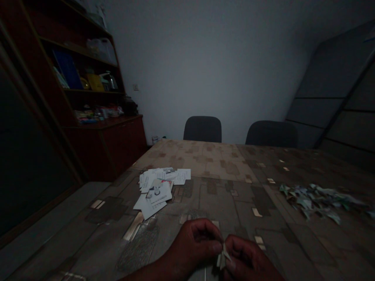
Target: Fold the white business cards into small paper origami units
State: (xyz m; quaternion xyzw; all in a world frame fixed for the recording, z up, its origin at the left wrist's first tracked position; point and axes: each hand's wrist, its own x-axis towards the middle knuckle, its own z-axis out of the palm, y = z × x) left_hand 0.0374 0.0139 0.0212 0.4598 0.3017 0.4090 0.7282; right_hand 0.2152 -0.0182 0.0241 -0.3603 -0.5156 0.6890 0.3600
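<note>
At the bottom of the head view, my left hand [197, 242] and my right hand [247, 258] meet close above the table. Between their fingertips is a small, pale piece of paper [225, 253], which looks folded. My left thumb and forefinger pinch its upper left side. The right hand's curled fingers and thumb grip it from the right and hide part of it. Beyond my left hand lies a loose pile of white printed cards [158, 191], several overlapping. Off to the right sits a heap of small, crumpled or folded paper pieces [319, 200], greenish and white.
A patterned cloth covers the table [211, 195]. Behind its far edge stand two dark chairs, a left one [202, 128] and a right one [271, 133]. A wooden cabinet [108, 144] with filled shelves is at the left. The room is dim.
</note>
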